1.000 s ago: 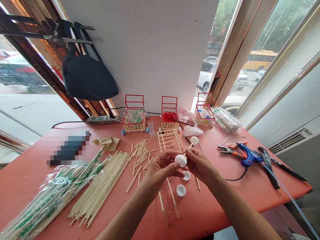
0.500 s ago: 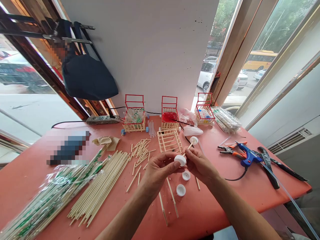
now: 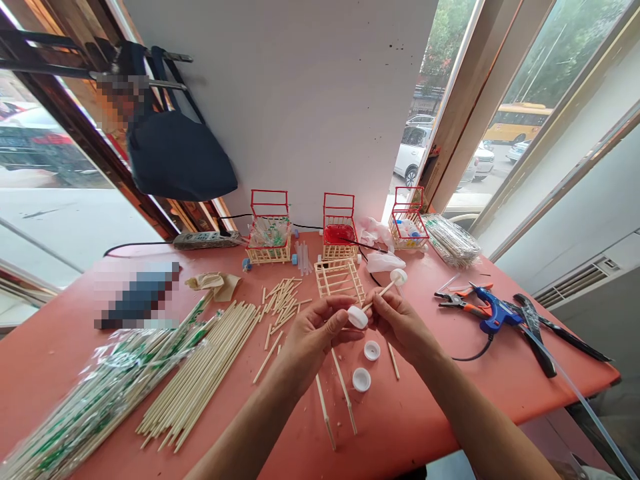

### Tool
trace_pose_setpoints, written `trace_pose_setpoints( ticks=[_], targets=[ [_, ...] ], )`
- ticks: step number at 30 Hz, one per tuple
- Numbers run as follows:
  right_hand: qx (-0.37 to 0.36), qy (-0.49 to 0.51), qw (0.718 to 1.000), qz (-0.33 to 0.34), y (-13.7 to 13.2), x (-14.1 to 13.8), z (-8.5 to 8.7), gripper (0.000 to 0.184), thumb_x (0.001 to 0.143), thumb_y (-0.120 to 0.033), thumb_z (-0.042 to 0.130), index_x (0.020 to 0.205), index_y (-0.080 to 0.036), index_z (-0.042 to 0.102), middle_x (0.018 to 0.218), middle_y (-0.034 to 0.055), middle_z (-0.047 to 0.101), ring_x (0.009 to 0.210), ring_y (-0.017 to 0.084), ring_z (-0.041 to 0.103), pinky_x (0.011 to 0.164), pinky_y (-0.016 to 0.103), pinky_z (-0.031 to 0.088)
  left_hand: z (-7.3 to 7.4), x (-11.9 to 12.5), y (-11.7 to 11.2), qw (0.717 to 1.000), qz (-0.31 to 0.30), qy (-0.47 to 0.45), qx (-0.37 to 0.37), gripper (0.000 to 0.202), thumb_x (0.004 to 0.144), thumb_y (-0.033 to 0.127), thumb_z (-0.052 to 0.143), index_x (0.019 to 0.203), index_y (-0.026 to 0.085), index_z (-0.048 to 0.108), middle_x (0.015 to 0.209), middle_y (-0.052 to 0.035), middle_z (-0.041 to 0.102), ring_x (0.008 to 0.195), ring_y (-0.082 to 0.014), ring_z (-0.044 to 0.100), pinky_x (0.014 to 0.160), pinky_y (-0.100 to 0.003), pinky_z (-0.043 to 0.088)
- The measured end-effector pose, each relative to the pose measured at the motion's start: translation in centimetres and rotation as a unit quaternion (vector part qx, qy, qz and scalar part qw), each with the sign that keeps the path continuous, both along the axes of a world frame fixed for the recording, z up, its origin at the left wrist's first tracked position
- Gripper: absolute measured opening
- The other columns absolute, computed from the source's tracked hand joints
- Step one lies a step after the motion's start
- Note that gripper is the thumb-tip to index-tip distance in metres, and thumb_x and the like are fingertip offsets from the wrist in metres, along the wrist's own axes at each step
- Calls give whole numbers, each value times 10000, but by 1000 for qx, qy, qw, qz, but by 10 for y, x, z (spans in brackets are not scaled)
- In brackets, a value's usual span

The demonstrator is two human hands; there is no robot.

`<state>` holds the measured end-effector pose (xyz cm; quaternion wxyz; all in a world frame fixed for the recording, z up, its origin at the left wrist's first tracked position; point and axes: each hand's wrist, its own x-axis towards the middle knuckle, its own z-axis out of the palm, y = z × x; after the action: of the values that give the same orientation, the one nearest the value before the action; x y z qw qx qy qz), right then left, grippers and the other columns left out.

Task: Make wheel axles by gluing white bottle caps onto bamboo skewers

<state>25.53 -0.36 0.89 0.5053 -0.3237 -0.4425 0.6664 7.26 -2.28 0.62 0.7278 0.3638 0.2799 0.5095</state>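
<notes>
While my left hand [image 3: 314, 331] pinches a white cap [image 3: 357, 317] between thumb and fingers, my right hand [image 3: 404, 328] pinches a thin stick [image 3: 386, 289] that points toward it; I can't tell whether the stick enters the cap. A second cap [image 3: 399, 277] sits on the stick's far end. I hold these above the red table [image 3: 400, 420], where two loose caps [image 3: 361, 380] lie near my hands and a wooden frame [image 3: 341, 281] lies just beyond.
</notes>
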Motion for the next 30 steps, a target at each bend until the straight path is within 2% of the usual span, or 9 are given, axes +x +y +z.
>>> trace_pose_setpoints(
  ticks=[3, 7, 13, 19, 26, 30],
  targets=[
    [36, -31, 999, -23, -1, 0, -2, 373, 830, -555, 813, 810, -192, 731, 719, 3, 688, 644, 128, 576, 610, 254, 435, 3, 1, -2, 1000, 6, 7, -11, 444, 770, 453, 882, 1074, 152, 764, 925, -94, 804, 830, -210, 780, 789, -317, 642],
    [82, -70, 993, -49, -3, 1, 1, 299, 891, -499, 774, 854, -203, 761, 779, 10, 693, 689, 136, 589, 640, 266, 434, 7, 3, -4, 998, 45, 44, -9, 439, 709, 349, 935, 1062, 152, 763, 1057, -115, 807, 958, -266, 785, 869, -371, 638],
    [160, -145, 972, -90, -7, 0, 10, 297, 930, -500, 717, 883, -212, 768, 798, 38, 707, 726, 180, 625, 651, 310, 452, 6, 1, -2, 998, 34, 46, 11, 415, 757, 335, 900, 1103, 140, 776, 1103, -133, 818, 1054, -295, 773, 995, -441, 601],
    [165, -142, 972, -85, -8, 0, 11, 293, 935, -497, 712, 896, -212, 768, 776, 40, 707, 731, 188, 629, 659, 318, 474, 5, 1, -2, 998, 32, 48, 14, 420, 752, 342, 904, 1110, 152, 793, 1067, -124, 830, 1070, -306, 770, 1016, -453, 592],
    [166, -140, 971, -103, -10, 1, 10, 280, 927, -498, 721, 899, -223, 765, 815, 49, 721, 735, 192, 623, 662, 323, 485, 8, 1, -3, 998, 48, 42, 24, 483, 724, 286, 921, 1162, 154, 767, 1136, -140, 809, 1068, -314, 768, 961, -450, 619],
    [146, -120, 977, -104, -8, 2, 5, 276, 925, -489, 731, 898, -217, 770, 815, 42, 719, 733, 178, 611, 653, 304, 463, 8, 0, -1, 998, 53, 30, 27, 425, 724, 326, 925, 1087, 155, 785, 1066, -124, 819, 1033, -299, 772, 944, -439, 622]
  ],
)
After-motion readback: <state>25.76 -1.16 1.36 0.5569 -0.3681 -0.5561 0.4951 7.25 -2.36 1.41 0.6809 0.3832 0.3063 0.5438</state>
